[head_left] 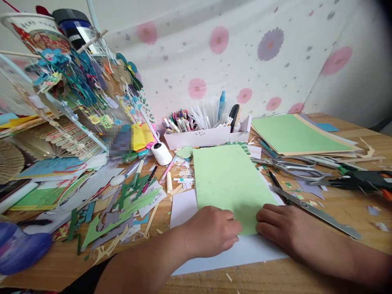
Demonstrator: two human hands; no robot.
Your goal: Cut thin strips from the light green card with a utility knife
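Note:
A light green sheet of paper (229, 179) lies over white paper (232, 259) in front of me. My left hand (211, 230) is closed on the green sheet's near left edge, fingers curled in and knuckles up. At the near right corner, my right hand (284, 228) has its fingers pressed together on the same sheet, the thumb hidden underneath. Close beside the right hand are an open metal blade (318, 212), perhaps of scissors, and a black pen (278, 185).
Green, purple and cream paper scraps (113, 220) cover the left of the table. At the back stand a white box of pens (197, 136) and a white thread spool (161, 153). To the right lie a stack of coloured paper (300, 132), metal scissors (294, 166) and a black-handled tool (361, 179).

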